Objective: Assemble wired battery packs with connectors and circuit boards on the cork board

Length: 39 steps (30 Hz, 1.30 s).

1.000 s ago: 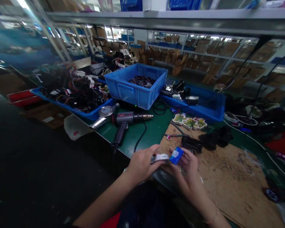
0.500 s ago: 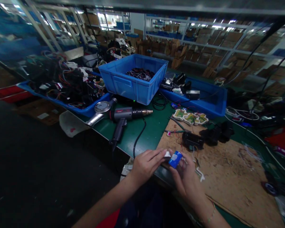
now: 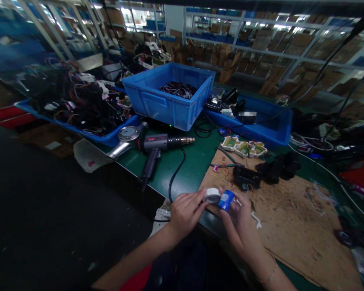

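Observation:
My left hand (image 3: pixel 186 212) is closed on a small white roll of tape (image 3: pixel 212 195), gripping its left side with thumb and fingers. In my right hand (image 3: pixel 241 222) is a blue battery pack (image 3: pixel 226 200) with a pale patch on its face, tilted and held between thumb and fingers. The roll and the pack are side by side, close together, above the near edge of the brown board (image 3: pixel 291 226). Just beyond my hands lies a black plastic housing (image 3: pixel 246 178) with thin wires. A bent white piece (image 3: pixel 256 220) rests right of my right hand.
A heat gun (image 3: pixel 157 146) lies on the green bench (image 3: pixel 197 157), its cable running toward me. Behind it stands a blue bin (image 3: pixel 166 107) of wires. Another blue bin (image 3: pixel 273 129) holds parts. Pliers (image 3: pixel 226 165) and white-framed circuit boards (image 3: pixel 244 147) lie on the board.
The roll of tape has turned in my left hand, so its ring shape now shows. The battery pack has shifted slightly right and up, and stands more upright.

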### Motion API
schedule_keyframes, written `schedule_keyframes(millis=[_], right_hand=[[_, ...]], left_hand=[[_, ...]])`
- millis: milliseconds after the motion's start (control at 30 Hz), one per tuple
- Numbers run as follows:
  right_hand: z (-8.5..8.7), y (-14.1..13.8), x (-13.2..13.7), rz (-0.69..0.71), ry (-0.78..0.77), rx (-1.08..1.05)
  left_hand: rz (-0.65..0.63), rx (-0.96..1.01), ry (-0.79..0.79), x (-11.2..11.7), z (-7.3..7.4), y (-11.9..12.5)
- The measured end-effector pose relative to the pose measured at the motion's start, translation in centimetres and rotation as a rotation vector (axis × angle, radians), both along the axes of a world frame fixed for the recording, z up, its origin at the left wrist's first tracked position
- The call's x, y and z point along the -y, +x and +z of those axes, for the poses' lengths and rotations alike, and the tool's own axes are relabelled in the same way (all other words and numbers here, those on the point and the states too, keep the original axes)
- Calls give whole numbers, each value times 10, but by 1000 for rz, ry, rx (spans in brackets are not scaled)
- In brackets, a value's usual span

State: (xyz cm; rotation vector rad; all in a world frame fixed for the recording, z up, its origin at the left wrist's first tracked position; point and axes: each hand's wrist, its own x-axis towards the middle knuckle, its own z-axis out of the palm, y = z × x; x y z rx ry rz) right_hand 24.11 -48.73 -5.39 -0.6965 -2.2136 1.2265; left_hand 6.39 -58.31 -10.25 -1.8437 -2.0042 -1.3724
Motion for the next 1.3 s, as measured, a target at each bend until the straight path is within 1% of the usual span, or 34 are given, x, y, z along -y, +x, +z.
schedule_keyframes(millis=[100,167,267,333,467,667,800,967,1067,1133,1200,1300], right_hand=[[3,1,-2,-6,-118,-89],[9,2,-4,-75,-174,-183],[17,6,-8,-196,-186,-279],[22,9,-11,-207,-188,-293],[23,13,-12,-128,-235,-300],[24,10,-3,-16,-292,-348],[25,10,-1,47,-342,-367],[20,15,-4,111,-350,-335],[21,18,-5,147,-338,-313],[24,19,-6,172,-295,-274],[29,21,-9,191,-212,-207],[38,22,-14,216,-40,-104]], left_hand=[[14,81,53,-1,5,0],[1,133,98,0,11,-2],[-41,205,123,5,23,-7],[-74,220,118,9,31,-9],[-133,161,151,15,45,-11],[-117,62,205,19,61,-10],[-143,15,230,20,65,-9],[-169,20,229,22,68,-8],[-194,12,223,23,72,-8],[-205,4,220,24,78,-8],[-208,-10,213,24,83,-8],[-218,-38,180,27,90,-10]])
